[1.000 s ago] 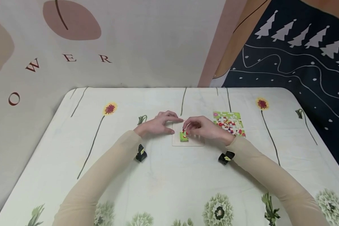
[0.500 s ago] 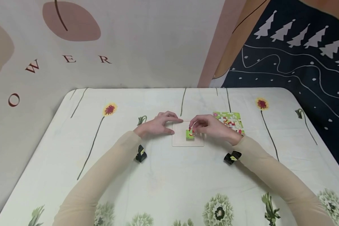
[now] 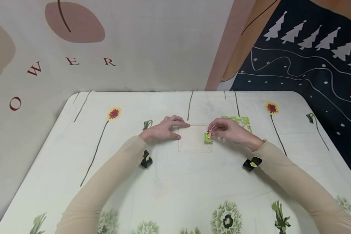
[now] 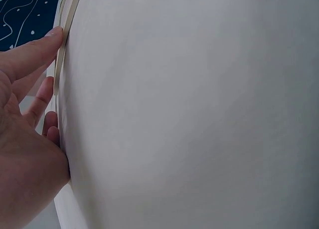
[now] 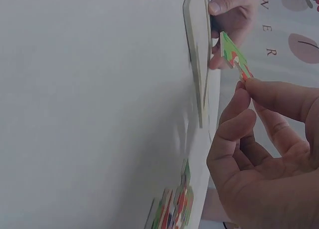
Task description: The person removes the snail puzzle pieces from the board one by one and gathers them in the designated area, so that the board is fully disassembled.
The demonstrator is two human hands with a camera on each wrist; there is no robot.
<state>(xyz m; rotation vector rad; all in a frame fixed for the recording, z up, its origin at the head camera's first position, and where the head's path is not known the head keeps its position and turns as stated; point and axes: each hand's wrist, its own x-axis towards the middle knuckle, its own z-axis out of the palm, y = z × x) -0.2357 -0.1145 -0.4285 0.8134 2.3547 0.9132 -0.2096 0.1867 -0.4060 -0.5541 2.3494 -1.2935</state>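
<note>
My right hand (image 3: 232, 131) pinches a green and red jigsaw piece (image 3: 208, 138) between thumb and fingertips, above the right edge of a pale square puzzle board (image 3: 191, 143). In the right wrist view, the piece (image 5: 234, 54) is tilted and clear of the board (image 5: 199, 44). My left hand (image 3: 163, 128) rests at the board's left side, index finger stretched to its back left corner and thumb touching its left edge. The left wrist view has the fingertips of that hand (image 4: 30, 84) right at the board's thin rim (image 4: 62, 54).
Behind the right hand lies a group of colourful jigsaw pieces (image 3: 242, 121), partly hidden by that hand; the right wrist view shows some of these pieces (image 5: 172, 211) heaped up. A white cloth with printed flowers (image 3: 163, 185) covers the table. A patterned backdrop (image 3: 163, 48) rises behind it.
The right hand has moved to the right with the jigsaw piece, from over the middle of the board to its right edge, and now covers more of the loose pieces. The left hand stays put.
</note>
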